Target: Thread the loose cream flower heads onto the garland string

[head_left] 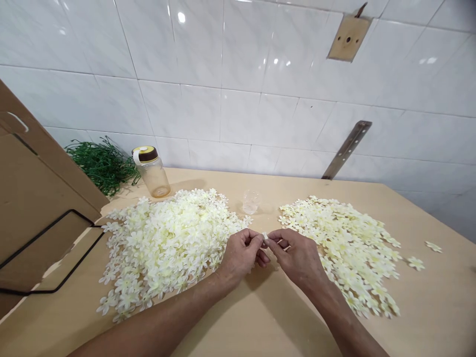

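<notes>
My left hand (243, 253) and my right hand (295, 253) meet over the middle of the table, fingertips pinched close together. Between them shows a small pale flower (265, 236), mostly covered by the fingers. Both hands seem to grip it. Left of my hands lies a tall heap of white-yellow artificial flowers (167, 238). To the right a flatter, spread pile of similar flowers (357, 248) reaches close to my right wrist. Just beyond my hands stands a small clear plastic cup (250, 202); its contents are hard to make out.
A clear bottle with a brown and yellow lid (154, 173) stands behind the left heap, beside green artificial stems (102, 166). A cardboard box (40, 198) and black metal frame (70, 275) occupy the left side. A tiled wall (238, 114) with a metal bracket (347, 148) borders the table.
</notes>
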A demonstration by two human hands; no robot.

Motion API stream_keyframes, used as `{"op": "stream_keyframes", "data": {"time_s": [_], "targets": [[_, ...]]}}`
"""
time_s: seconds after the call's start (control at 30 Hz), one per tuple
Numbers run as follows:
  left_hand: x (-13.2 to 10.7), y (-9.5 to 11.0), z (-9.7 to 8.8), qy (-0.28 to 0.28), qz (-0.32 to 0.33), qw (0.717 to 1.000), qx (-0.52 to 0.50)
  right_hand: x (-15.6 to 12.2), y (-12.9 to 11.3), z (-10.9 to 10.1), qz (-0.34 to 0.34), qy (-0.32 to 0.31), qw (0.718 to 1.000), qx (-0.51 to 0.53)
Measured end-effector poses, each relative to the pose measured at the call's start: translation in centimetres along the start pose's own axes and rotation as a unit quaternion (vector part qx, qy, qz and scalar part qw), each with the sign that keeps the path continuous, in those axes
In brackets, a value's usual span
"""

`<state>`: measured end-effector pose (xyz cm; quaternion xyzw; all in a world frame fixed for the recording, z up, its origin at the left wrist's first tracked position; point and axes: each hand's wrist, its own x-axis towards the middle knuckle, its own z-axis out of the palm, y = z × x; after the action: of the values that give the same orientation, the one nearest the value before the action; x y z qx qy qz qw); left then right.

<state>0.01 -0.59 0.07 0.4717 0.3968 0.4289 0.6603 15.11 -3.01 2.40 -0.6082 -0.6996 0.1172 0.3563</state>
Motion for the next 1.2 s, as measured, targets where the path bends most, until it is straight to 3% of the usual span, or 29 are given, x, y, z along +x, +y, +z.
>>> {"op": "stream_keyframes", "data": {"time_s": [0.67, 1.0, 1.2], "targets": [[0.02, 0.80, -0.14, -0.017, -0.075, 0.993, -0.091, -0.06, -0.63, -0.43, -0.006, -0.014, 0.998, -0.055], [0.15, 0.26, -0.31, -0.024, -0.062, 0.994, -0.091, 0.11, 0.12, -0.14, 0.120, -0.058, 0.986, 0.103], [0.11, 0.66, -0.29, -0.025, -0.052, 0.995, -0.075, 0.24, -0.22, -0.35, 0.126, -0.053, 0.986, 0.098]]}}
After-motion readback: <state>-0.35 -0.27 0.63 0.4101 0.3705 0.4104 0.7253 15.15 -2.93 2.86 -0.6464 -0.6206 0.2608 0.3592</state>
